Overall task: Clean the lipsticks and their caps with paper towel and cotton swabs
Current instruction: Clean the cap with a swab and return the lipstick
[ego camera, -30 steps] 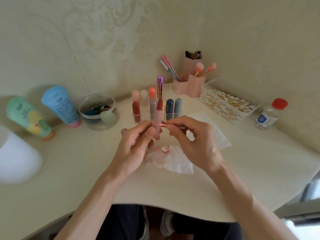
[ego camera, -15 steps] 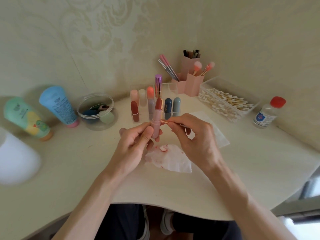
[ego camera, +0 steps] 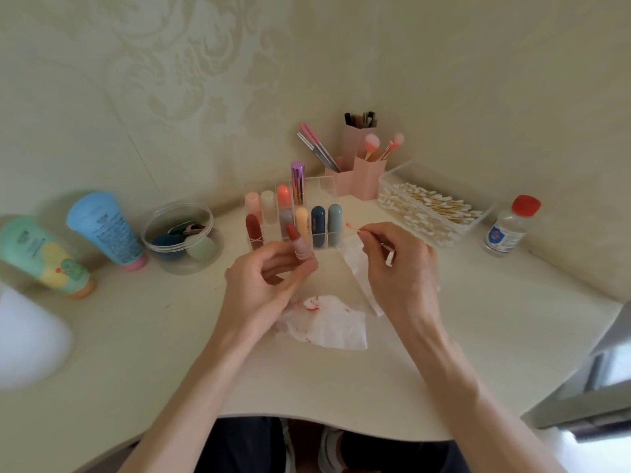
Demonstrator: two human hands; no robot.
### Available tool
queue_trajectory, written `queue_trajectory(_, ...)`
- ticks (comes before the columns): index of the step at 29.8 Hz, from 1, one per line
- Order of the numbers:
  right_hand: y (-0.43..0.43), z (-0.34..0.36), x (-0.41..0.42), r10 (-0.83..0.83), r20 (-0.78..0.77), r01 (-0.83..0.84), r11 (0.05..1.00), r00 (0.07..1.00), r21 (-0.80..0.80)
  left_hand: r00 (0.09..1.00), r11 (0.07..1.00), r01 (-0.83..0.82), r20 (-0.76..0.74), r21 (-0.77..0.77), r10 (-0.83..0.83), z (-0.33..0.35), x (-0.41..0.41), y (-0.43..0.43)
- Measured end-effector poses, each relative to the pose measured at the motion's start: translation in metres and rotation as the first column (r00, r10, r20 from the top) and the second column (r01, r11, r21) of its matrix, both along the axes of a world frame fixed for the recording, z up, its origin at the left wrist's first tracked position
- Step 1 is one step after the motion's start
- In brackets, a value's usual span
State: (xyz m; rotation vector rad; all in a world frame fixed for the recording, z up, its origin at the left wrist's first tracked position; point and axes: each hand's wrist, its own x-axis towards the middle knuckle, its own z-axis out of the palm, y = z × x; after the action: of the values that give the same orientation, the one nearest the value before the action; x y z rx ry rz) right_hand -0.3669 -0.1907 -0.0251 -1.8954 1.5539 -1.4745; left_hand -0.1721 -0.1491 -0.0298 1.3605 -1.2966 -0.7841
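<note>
Above the desk (ego camera: 164, 336), the left hand (ego camera: 263, 285) grips an uncapped pink lipstick (ego camera: 301, 248), slightly tilted, red tip up. The right hand (ego camera: 399, 271) pinches a cotton swab (ego camera: 355, 228) apart from it, and a red-stained paper towel (ego camera: 327, 327) lies on the desk beneath both hands.

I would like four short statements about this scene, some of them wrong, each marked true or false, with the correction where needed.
1. The left hand holds an uncapped lipstick. True.
2. The cotton swab in the right hand touches the lipstick. False: its stained tip is apart from the lipstick, off to the right of it.
3. The paper towel lying on the table bears red smears. True.
4. The small clear bottle has a blue cap. False: its cap is red.
</note>
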Motion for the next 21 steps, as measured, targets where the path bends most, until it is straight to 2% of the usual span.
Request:
queue_trajectory(3, -0.002, -0.001, -0.002, -0.045, 0.01, 0.045, 0.998, 0.999, 0.042, 0.977, 0.997, -0.077, 0.2, 0.022, 0.071, -0.003, -0.003, -0.01)
queue_trajectory(10, -0.001, 0.0, -0.002, -0.056, 0.018, 0.054, 0.994, 0.998, 0.092, 0.908, 0.985, -0.17, 0.392, 0.032, 0.144, -0.001, -0.013, -0.018)
queue_trajectory(18, 0.001, 0.001, -0.002, -0.049, 0.026, 0.045, 0.992, 0.998, 0.118, 0.833, 0.978, -0.205, 0.521, -0.026, 0.188, 0.006, -0.023, -0.018)
queue_trajectory(21, 0.001, 0.002, -0.002, -0.043, 0.028, 0.039, 0.992, 0.999, 0.123, 0.823, 0.973, -0.229, 0.526, -0.036, 0.213, 0.005, -0.025, -0.018)
